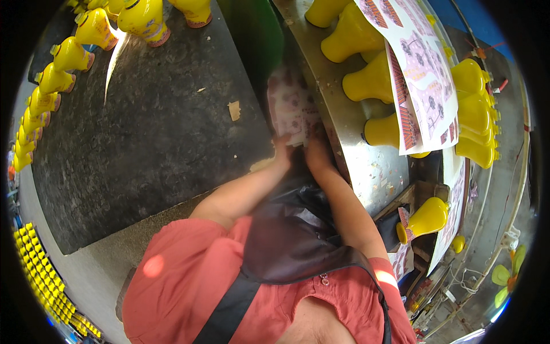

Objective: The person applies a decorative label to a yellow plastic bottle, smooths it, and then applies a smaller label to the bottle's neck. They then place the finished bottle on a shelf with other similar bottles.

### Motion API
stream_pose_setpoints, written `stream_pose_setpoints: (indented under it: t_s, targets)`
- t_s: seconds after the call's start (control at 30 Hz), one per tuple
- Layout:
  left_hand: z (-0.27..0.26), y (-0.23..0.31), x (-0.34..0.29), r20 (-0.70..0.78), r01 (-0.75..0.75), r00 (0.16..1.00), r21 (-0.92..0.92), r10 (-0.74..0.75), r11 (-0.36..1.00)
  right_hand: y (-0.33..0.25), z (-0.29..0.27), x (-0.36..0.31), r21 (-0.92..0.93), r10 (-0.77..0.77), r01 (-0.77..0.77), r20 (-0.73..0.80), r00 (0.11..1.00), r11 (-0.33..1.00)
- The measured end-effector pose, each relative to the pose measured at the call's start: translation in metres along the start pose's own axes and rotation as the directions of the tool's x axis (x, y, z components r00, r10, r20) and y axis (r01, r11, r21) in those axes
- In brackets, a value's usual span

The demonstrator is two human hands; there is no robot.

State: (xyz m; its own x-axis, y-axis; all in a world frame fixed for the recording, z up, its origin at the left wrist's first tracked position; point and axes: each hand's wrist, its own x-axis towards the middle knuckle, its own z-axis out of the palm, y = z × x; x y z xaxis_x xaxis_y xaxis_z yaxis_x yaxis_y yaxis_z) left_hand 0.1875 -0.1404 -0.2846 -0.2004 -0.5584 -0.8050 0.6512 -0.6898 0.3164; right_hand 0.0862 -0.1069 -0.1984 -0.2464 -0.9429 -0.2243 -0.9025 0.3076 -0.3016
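Note:
In the gap between the dark table point(166, 109) and the metal bench point(366, 178), I have a pale printed sheet point(291, 106) with pink and purple designs. My left hand point(282, 150) grips its near left edge. Close beside it, my right hand point(316, 150) is closed at the near right edge, in shadow, with its fingers partly hidden. To the right, yellow vase-shaped bottles point(369, 80) lie on their sides on the bench. More printed sheets point(427, 86) rest over some of them.
Yellow bottles with patterned bases point(94, 28) line the dark table's far and left edges. Scraps of paper point(234, 110) lie on its top. One yellow bottle point(427, 221) sits by a wooden box at right. Many yellow pieces point(43, 269) stand in rows at lower left.

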Motion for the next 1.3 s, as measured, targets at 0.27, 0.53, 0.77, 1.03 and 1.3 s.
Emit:
stream_pose_setpoints:
  t_s: [0.27, 0.53, 0.77, 1.03, 1.3]
  targets:
    - [-0.009, -0.003, 0.004, 0.052, 0.050, 0.997, 0.058, -0.053, 0.997, 0.010, 0.015, -0.001, -0.210, -0.172, 0.142, -0.131, 0.976, 0.967]
    - [0.003, 0.002, -0.022, 0.189, 0.197, 0.962, 0.009, -0.195, 0.980, -0.020, -0.021, -0.018, -0.127, -0.163, 0.142, -0.181, 0.970, 0.982]
    - [0.039, 0.008, -0.036, 0.331, 0.267, 0.905, 0.052, -0.269, 0.962, -0.010, -0.017, -0.018, 0.073, 0.185, -0.197, 0.144, 0.972, 0.978]
    - [0.064, 0.014, -0.051, 0.288, 0.170, 0.939, 0.087, -0.188, 0.982, -0.018, -0.025, -0.020, 0.100, 0.133, -0.136, 0.039, 0.990, 0.986]
    - [0.040, 0.023, -0.070, 0.268, 0.282, 0.923, 0.018, -0.276, 0.959, -0.042, -0.060, -0.022, 0.029, 0.249, -0.266, 0.267, 0.931, 0.964]
